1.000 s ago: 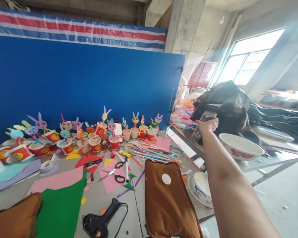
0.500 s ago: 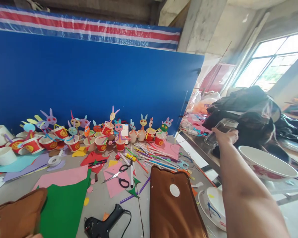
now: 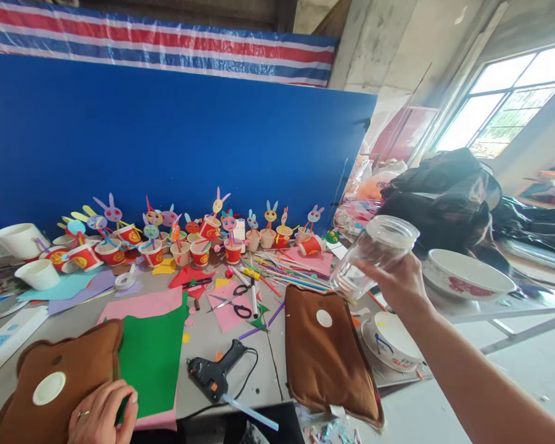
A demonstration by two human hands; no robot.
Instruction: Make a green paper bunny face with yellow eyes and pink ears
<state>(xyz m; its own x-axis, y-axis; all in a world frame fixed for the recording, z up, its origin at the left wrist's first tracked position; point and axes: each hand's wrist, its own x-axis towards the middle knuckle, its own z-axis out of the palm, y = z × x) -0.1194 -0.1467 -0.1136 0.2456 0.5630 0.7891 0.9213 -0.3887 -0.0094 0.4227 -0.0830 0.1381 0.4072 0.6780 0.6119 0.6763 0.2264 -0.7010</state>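
Observation:
My right hand (image 3: 400,280) grips a clear glass jar (image 3: 374,256), tilted, above the right side of the table. Its fingers wrap the jar's side. At the lower left my left hand (image 3: 104,412), with a ring on it, lies on the edge of a brown cushion (image 3: 69,364) beside green paper (image 3: 155,354); its fingers are bent and close together, and whether they pinch anything is hidden. A second brown cushion (image 3: 326,357) lies below the jar. Between the cushions sit a black glue gun (image 3: 217,370) and scissors (image 3: 235,301).
Paper cups with colourful paper rabbits (image 3: 234,250) line the blue board (image 3: 180,142). Colored sticks (image 3: 277,271) lie behind the scissors. At the right are a large white bowl (image 3: 467,290), a smaller bowl (image 3: 393,339) and black bags (image 3: 444,185). A power strip (image 3: 9,342) lies left.
My right hand has brought the jar left and nearer, from beside the black bags. My left hand has come into view on the cushion. A cup near the sticks' far end has tipped over.

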